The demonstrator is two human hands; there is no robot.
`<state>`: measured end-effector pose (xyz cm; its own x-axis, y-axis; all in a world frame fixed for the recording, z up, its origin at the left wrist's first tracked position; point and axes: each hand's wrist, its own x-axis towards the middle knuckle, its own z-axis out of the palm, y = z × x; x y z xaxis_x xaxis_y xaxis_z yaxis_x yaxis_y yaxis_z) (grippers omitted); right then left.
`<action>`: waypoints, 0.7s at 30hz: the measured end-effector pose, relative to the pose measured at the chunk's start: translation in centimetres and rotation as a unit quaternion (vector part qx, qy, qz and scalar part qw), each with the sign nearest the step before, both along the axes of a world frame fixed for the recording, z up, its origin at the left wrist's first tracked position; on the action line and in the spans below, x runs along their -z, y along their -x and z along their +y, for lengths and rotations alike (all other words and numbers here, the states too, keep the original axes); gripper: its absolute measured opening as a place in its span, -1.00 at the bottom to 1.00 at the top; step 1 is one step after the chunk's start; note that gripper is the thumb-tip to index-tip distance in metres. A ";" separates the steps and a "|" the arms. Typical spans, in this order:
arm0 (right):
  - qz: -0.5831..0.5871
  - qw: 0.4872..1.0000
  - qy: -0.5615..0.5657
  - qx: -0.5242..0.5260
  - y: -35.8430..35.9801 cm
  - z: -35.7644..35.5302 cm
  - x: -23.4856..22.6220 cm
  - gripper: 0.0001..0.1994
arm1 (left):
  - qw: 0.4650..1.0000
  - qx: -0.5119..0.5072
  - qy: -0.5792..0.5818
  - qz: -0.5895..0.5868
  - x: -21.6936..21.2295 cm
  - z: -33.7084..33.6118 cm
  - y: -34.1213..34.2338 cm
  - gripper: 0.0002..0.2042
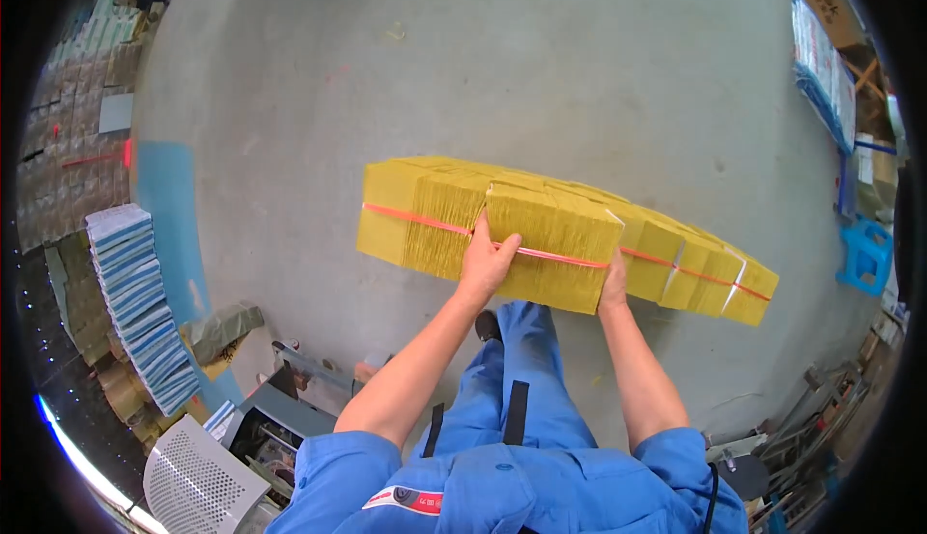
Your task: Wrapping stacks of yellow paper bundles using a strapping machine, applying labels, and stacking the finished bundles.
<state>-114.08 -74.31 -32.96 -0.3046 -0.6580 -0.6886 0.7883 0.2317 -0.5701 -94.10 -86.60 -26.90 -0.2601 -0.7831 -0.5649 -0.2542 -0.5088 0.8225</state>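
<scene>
A thick bundle of yellow paper or card sheets (555,220), bound with a pinkish-red strap, is between my two hands. My left hand (489,262) grips its left end, thumb lying across the front near the strap. My right hand (613,285) clasps the right end, with most of its fingers hidden. Directly behind stretches a long row of similar yellow bundles (690,268), also strapped in red, with white bands towards the right. I cannot tell whether the held bundle touches that row.
Grey concrete floor (290,80) surrounds the yellow row. At left are a blue-and-white stack (140,307) and a perforated grey chair back (203,481) beside a dark machine (280,418). A blue plastic stool (866,256) and metal parts (811,428) stand on the right.
</scene>
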 end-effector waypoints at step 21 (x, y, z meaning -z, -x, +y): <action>0.178 0.970 -0.152 -0.061 0.0 -1.5 0.7 -0.57 | 0.929 0.103 0.192 -0.299 -4.8 5.0 -0.5 -0.29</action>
